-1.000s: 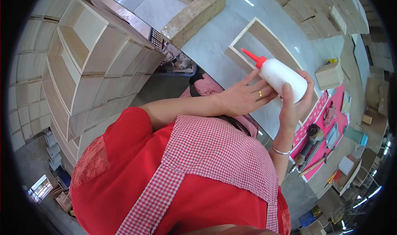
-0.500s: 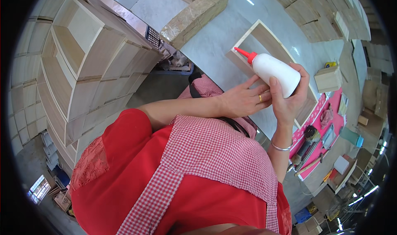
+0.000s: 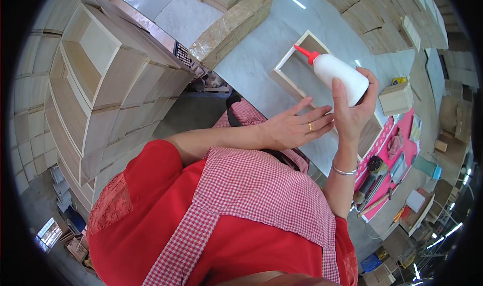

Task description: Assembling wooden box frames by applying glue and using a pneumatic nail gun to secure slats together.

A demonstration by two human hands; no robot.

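My right hand [image 3: 355, 110] is wrapped round a white squeeze bottle [image 3: 343, 77] with a red nozzle cap. The bottle lies tilted in the air, its tip pointing to the far left above a shallow rectangular wooden frame [image 3: 288, 86]. My left hand [image 3: 297, 126], wearing a ring, is open with its fingers apart, at the near side of the frame and below the bottle. Whether its fingertips touch the wood, I cannot tell. The frame rests on a pale, shiny tabletop [image 3: 251, 59]; my hands hide part of its near side.
Stacked wooden boxes [image 3: 131, 84] rise on the left. A long, film-wrapped bundle [image 3: 232, 26] lies on the table, with more stacked wooden pieces [image 3: 370, 14] at the far right. A wooden block [image 3: 396, 98] stands near a pink cloth [image 3: 394, 144] holding brushes and tools.
My left hand has come away from the bottle, its fingers spreading apart. The bottle has shifted slightly right in my right hand, and the frame now appears a little lower and further left.
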